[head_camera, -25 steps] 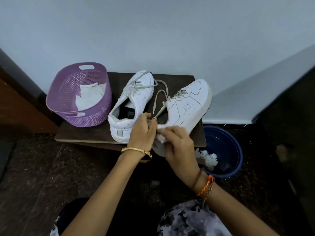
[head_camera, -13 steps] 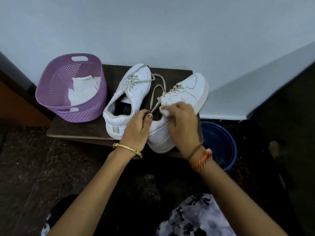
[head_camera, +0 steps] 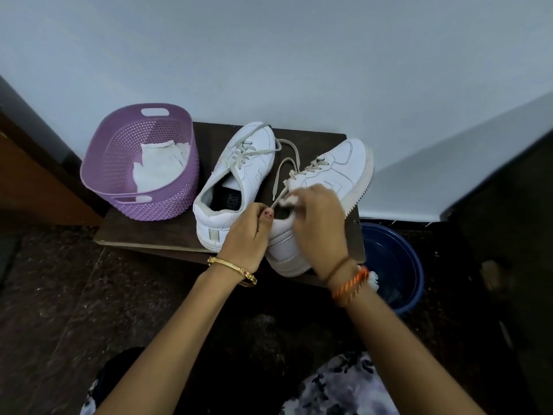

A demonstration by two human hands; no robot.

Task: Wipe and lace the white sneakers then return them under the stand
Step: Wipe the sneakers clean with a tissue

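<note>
My left hand (head_camera: 248,235) grips the heel collar of the right-hand sneaker (head_camera: 326,181), which lies tilted on the dark stand (head_camera: 155,232) beside the other sneaker (head_camera: 239,175). My right hand (head_camera: 320,226) pinches a white wipe (head_camera: 288,201) against its opening.

purple basket (head_camera: 143,175), blue bucket (head_camera: 401,265), perhaps wet

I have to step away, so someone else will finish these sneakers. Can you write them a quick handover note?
Left hand grips the heel of the right sneaker.
Right hand rubs a white wipe along its collar.
Left sneaker stands beside it on the dark stand.
Both pairs of laces hang loose.
Left: finish wiping, lace both, put them under the stand.
</note>
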